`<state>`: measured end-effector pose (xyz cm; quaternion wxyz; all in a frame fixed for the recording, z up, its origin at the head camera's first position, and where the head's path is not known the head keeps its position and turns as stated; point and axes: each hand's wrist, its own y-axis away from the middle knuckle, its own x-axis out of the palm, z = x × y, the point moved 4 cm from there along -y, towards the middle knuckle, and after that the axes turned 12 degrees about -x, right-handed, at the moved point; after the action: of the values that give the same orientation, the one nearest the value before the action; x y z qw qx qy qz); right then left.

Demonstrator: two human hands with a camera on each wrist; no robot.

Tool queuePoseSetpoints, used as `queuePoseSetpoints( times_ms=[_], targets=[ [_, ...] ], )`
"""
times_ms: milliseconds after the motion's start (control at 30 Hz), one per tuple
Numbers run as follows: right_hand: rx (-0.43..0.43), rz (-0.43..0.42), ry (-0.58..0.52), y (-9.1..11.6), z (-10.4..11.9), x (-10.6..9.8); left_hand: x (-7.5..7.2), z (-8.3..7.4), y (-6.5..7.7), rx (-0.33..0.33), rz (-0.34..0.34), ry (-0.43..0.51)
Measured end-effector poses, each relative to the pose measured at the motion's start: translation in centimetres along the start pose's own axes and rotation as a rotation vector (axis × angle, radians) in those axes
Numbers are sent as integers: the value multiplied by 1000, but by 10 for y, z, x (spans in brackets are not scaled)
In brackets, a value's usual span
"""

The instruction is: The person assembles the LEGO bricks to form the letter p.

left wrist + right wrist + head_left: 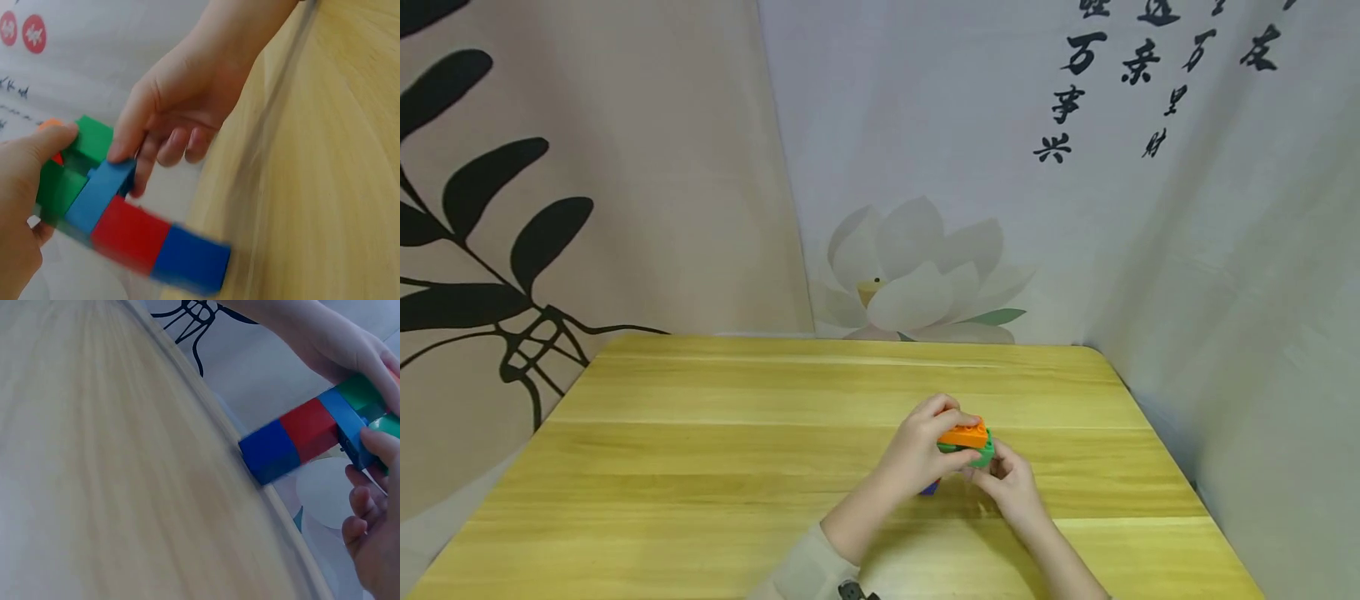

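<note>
My left hand (917,450) grips a joined stack of toy building bricks, its thumb and fingers around the orange brick (962,435) and the green bricks (983,455). A light blue brick (100,195) sits against the green ones. Beyond it, a red brick (132,230) and a dark blue brick (192,259) continue the stack to its far end. My right hand (1017,493) pinches the jutting end of the light blue brick between thumb and finger. Its other fingers are curled, as the right wrist view shows. The left palm hides part of the orange brick.
A wooden table (700,467) lies under both hands. Behind it hangs a pale curtain (925,125) printed with a lotus, dark leaves and characters. The table's right edge runs diagonally beside a pale fabric wall (1262,292).
</note>
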<state>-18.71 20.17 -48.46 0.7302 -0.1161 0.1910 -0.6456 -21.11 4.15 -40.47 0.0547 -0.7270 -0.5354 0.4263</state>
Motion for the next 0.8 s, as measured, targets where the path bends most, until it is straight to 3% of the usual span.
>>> queuePoseSetpoints(
  times_ms=[133,533,800],
  targets=[
    [6,-8,-8,0,4,-1,-1,4,2,-27,16,88],
    [2,-14,17,-1,6,1,-2,11,3,70,11,110],
    [6,-33,17,0,6,2,-3,11,5,137,-37,23]
  ],
)
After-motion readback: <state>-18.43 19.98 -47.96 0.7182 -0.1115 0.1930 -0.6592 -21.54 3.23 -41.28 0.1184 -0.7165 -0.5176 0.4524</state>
